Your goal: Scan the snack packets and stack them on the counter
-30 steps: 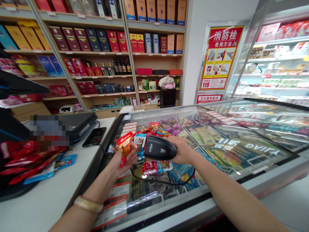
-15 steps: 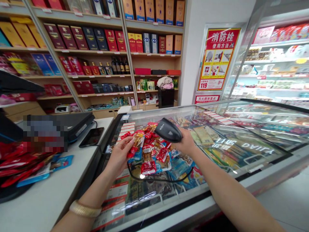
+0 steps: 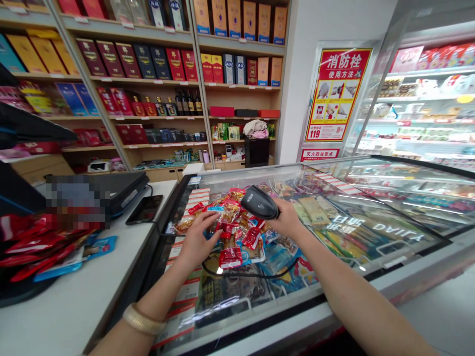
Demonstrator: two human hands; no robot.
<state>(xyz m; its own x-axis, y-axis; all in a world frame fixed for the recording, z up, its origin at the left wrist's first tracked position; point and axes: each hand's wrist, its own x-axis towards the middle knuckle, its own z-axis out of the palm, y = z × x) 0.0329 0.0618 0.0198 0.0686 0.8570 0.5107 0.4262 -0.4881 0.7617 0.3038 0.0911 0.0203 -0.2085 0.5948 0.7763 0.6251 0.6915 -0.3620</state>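
Across the glass top (image 3: 218,326) of the chest freezer, in the head view, you have a loose pile of snack packets (image 3: 237,228), mostly red with some blue, lying between and just beyond your two hands. Your left hand (image 3: 195,243) is at the pile's left side, palm down, with the thumb and fingers spread apart and nothing clasped between them. Its fingertips reach over the nearest packets; you cannot tell from this view whether they touch. A gold-coloured bracelet (image 3: 144,319) circles your left wrist.

Your right hand (image 3: 288,220) is closed around the handle of a black barcode scanner (image 3: 260,202), to the right of the pile. The scanner's head points left and sits above the pile's far right part, so the packets lie to the left of your right hand and to the right of your left one. A black cable (image 3: 247,276) curves along the near side of the packets.

To your left, a white counter (image 3: 77,289) runs beside the freezer. A black phone (image 3: 145,209) lies on it near the freezer's edge, next to a flat black device (image 3: 128,190). Closer to you, a second heap of red and blue packets (image 3: 40,244) rests at the left, partly covered by a pixelated patch. Beyond the freezer, shelves (image 3: 239,45) hold rows of boxes and bottles.
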